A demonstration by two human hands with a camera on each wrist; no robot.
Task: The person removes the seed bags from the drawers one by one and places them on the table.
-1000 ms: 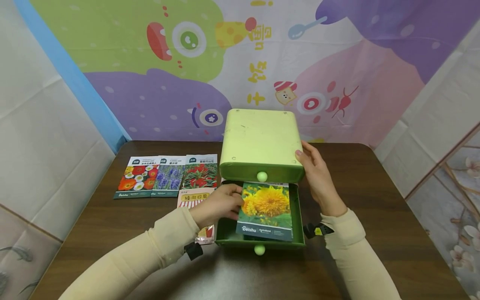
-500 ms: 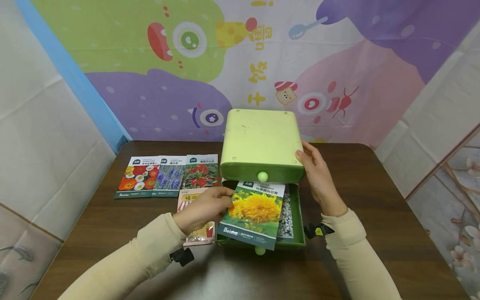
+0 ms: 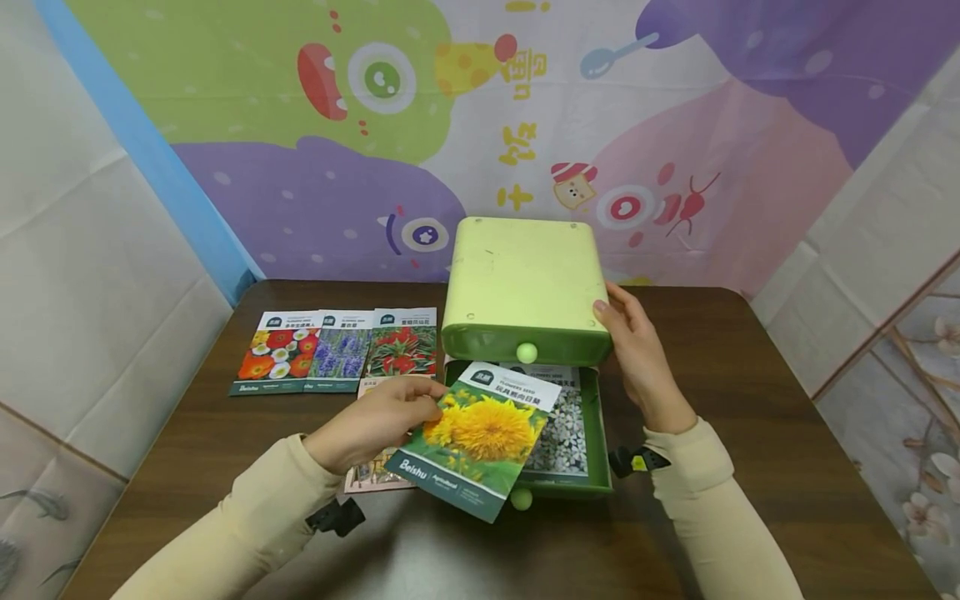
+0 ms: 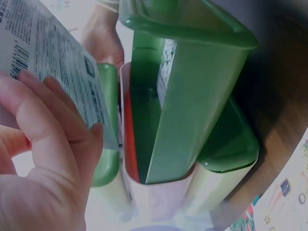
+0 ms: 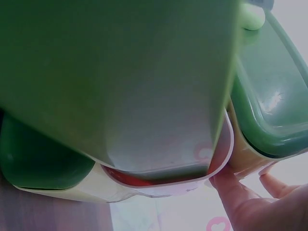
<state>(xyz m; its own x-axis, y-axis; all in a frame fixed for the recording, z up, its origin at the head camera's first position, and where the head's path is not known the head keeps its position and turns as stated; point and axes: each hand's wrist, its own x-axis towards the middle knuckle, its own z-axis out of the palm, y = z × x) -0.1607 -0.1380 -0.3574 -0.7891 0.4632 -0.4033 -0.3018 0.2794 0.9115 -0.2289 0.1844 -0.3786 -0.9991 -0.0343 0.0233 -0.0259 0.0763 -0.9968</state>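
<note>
My left hand (image 3: 378, 421) pinches a seed packet (image 3: 487, 429) with a yellow flower picture by its left edge. The packet is tilted and overlaps the front left of the pulled-out green drawer (image 3: 602, 442). Its printed back with a barcode faces the left wrist camera. Inside the drawer lies another packet (image 3: 566, 433) with white flowers, partly covered. My right hand (image 3: 637, 358) grips the right side of the small drawer cabinet (image 3: 528, 271), thumb near its top front corner. The right wrist view shows those fingers (image 5: 231, 192) against the cabinet's side.
Left of the cabinet, packets with orange-red poppies (image 3: 277, 358), purple flowers (image 3: 337, 354) and red flowers (image 3: 401, 346) lie in a row on the brown table (image 3: 712, 350). A pink packet (image 3: 367, 477) below them is partly hidden by my left hand. A cartoon cloth (image 3: 337, 200) hangs behind.
My left hand has drawn the yellow-flower packet out of the drawer, leftward and toward me, turning it askew. The white-flower packet beneath has come into view. My right hand stays on the cabinet.
</note>
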